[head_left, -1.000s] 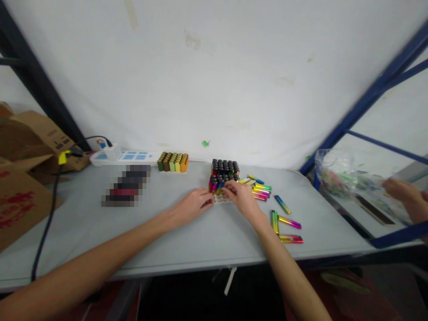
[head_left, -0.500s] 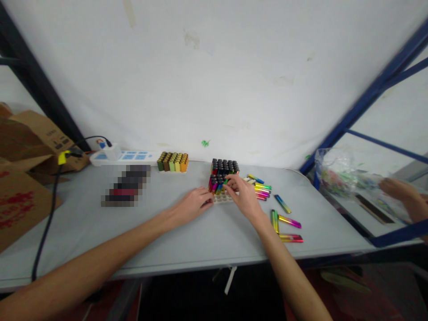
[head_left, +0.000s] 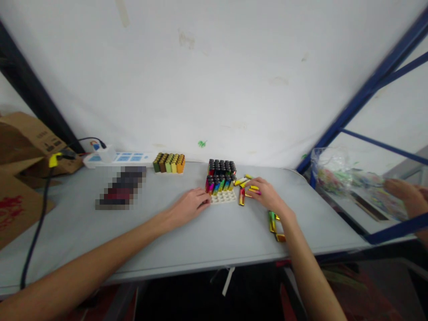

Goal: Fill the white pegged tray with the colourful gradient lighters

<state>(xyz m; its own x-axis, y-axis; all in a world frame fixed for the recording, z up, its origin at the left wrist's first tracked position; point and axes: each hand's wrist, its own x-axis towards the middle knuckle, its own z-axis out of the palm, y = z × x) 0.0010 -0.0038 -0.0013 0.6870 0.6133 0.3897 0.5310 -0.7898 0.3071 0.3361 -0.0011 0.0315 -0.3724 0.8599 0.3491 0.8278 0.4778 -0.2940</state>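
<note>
A white holed tray (head_left: 223, 197) stands mid-table. Its back rows hold several upright lighters (head_left: 222, 166) with black tops, and a nearer row holds shiny multicoloured lighters (head_left: 219, 183). Bare holes show along the front. My left hand (head_left: 191, 206) rests at the tray's left front corner, fingers curled against its edge. To the right of the tray, my right hand (head_left: 267, 196) reaches down over loose shiny lighters, thumb and fingers closing round a yellow-and-purple lighter (head_left: 254, 189). A red-and-yellow lighter (head_left: 241, 196) lies just left of these fingertips. My right wrist partly hides more lighters (head_left: 272, 221) nearer the front.
A second block of green, brown and yellow lighters (head_left: 169, 163) stands back left, near a power strip (head_left: 130, 158). A blurred-out object (head_left: 122, 187) lies left. Cardboard boxes (head_left: 20, 187) and a cable flank the left side. Another person's hand (head_left: 401, 191) shows beyond the blue frame (head_left: 354, 107).
My right hand has moved right from the tray to the loose lighters, and the row it covered is visible. My left hand stays at the tray's corner.
</note>
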